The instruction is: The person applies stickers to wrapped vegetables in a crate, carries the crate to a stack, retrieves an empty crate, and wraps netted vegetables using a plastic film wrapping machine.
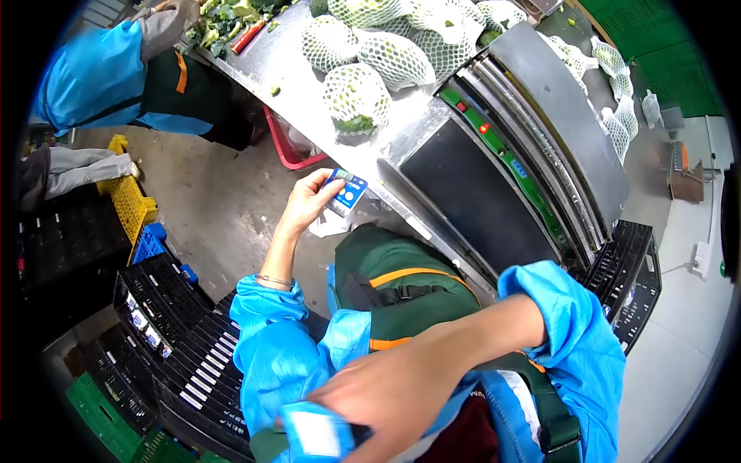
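My left hand (pixel 309 202) is closed on a small blue-and-white device (pixel 347 193) with a little display and buttons, beside the steel table's edge. Across my body reaches my right hand (pixel 386 390), blurred and with its fingers bent. At its fingers is a blue-edged rectangular thing with a white face (pixel 315 434), too smeared to name. On the steel table (pixel 289 92) lie several vegetable heads in white foam nets (pixel 356 94). A machine with a dark flat plate (pixel 471 193) and a green control strip (pixel 505 154) stands at the table's near side.
Black crates (pixel 204 363) stand at the left, with a yellow crate (pixel 127 189) behind them. A red bin (pixel 285 147) sits under the table. Another person in a blue top (pixel 93 77) is at the upper left, near leafy trimmings (pixel 224 23). More black crates (pixel 633 278) are on the right.
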### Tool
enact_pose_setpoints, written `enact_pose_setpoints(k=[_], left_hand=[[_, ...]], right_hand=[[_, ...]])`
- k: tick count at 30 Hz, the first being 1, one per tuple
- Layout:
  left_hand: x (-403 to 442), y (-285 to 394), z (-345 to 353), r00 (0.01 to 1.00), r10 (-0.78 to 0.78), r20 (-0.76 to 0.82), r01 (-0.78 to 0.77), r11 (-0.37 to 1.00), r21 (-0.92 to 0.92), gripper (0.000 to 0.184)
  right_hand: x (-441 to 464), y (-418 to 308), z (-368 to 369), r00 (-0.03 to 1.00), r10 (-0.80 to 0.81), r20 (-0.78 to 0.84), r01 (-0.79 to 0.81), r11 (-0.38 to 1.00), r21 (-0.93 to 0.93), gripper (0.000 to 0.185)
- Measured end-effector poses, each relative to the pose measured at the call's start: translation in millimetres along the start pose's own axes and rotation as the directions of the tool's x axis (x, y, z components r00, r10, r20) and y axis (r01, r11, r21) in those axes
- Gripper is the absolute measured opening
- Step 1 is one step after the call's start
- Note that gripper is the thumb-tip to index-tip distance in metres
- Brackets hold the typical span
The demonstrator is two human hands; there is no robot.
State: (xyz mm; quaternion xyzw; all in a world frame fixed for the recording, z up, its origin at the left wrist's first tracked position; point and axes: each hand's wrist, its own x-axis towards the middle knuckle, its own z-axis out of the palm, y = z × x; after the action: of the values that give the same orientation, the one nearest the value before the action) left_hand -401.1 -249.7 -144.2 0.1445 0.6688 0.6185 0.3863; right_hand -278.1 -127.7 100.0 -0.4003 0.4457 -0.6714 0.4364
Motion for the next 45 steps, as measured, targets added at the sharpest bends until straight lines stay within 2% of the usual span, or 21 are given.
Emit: enact_pose_setpoints(k=[2,5,11,13,14,15,16,18,19,21,23,25,27,29,30,37,38,39,41,44,45], left_hand=[[1,-7,9,1.0,-0.016,0.002,0.016,0.998,0.061,0.02],[1,-30,20,1.0,-0.002,-0.003,0.002,0.984,0.176,0.026],[-39,-16,20,0.983,-0.043,-0.18,0.078,0.978,0.194,0.013],[-46,6,20,0.965,-0.068,-0.253,0.101,0.988,0.119,0.012],[-49,15,21,0.959,-0.085,-0.271,0.113,0.99,0.089,0.013],[-52,15,20,0.951,-0.109,-0.29,0.146,0.983,0.11,0.013],[-55,17,22,0.956,-0.112,-0.271,0.129,0.991,0.045,0.013],[-57,23,31,0.971,-0.109,-0.212,0.089,0.991,-0.104,0.014],[-58,19,31,0.977,-0.069,-0.203,0.052,0.995,-0.09,0.013],[-54,15,32,0.968,-0.072,-0.242,0.07,0.997,-0.018,0.011],[-39,7,31,0.931,-0.096,-0.351,0.096,0.995,-0.019,0.015],[-16,-15,23,0.893,-0.06,-0.446,0.095,0.994,0.055,0.017],[7,-14,13,0.874,-0.103,-0.475,0.044,0.99,-0.132,0.019],[34,-35,0,0.877,-0.142,-0.459,0.009,0.96,-0.279,0.021],[49,-62,-13,0.86,-0.165,-0.483,0.164,0.985,-0.046,0.026],[68,-65,-27,0.865,-0.306,-0.398,0.344,0.938,0.027,0.05],[65,-83,-22,0.845,-0.281,-0.455,0.317,0.949,0.003,0.059],[52,-45,-21,0.788,-0.002,-0.616,0.349,0.826,0.443,0.07],[54,-14,-26,0.703,0.3,-0.645,-0.004,0.909,0.418,0.073],[92,48,-29,0.908,0.174,-0.381,-0.037,0.939,0.341,0.075],[112,59,-36,0.981,-0.071,-0.181,0.11,0.971,0.214,0.07]], right_hand=[[5,-17,2,0.994,-0.109,0.002,0.108,0.982,0.155,0.045],[10,-11,36,0.854,-0.509,-0.105,0.514,0.858,0.018,0.05],[-47,32,11,0.82,-0.562,0.11,0.454,0.754,0.475,0.023],[-101,70,-27,0.939,0.065,-0.337,0.016,0.973,0.231,0.026],[-107,106,-27,0.701,0.065,-0.71,0.253,0.909,0.332,0.039],[-102,127,-30,0.361,-0.007,-0.933,-0.105,0.993,-0.048,0.044],[-98,137,-32,0.21,-0.33,-0.92,-0.762,0.535,-0.366,0.044],[-83,155,-42,0.152,-0.086,-0.985,-0.466,0.872,-0.148,0.043],[-77,162,-47,0.221,0.17,-0.96,-0.112,0.983,0.149,0.039],[-64,157,-56,0.067,0.019,-0.998,-0.401,0.916,-0.009,0.016],[-61,163,-70,0.243,-0.435,-0.867,-0.625,0.613,-0.483,0.023],[-52,154,-76,0.188,-0.415,-0.89,-0.619,0.654,-0.435,0.037],[-47,146,-79,-0.026,-0.285,-0.958,-0.474,0.848,-0.239,0.045],[-59,145,-94,-0.074,-0.241,-0.968,-0.414,0.89,-0.19,0.042],[-69,141,-104,-0.029,-0.275,-0.961,-0.524,0.823,-0.22,0.04],[-90,122,-194,-0.198,-0.061,-0.978,-0.543,0.838,0.058,0.066],[-90,128,-210,-0.251,-0.013,-0.968,-0.497,0.86,0.117,0.067],[-89,130,-224,-0.303,0.033,-0.952,-0.444,0.879,0.172,0.069],[-81,124,-239,-0.37,0.173,-0.913,-0.313,0.902,0.298,0.068],[-79,150,-261,-0.418,0.339,-0.843,-0.119,0.9,0.42,0.065],[-93,186,-275,-0.377,0.362,-0.853,-0.176,0.876,0.45,0.062]])
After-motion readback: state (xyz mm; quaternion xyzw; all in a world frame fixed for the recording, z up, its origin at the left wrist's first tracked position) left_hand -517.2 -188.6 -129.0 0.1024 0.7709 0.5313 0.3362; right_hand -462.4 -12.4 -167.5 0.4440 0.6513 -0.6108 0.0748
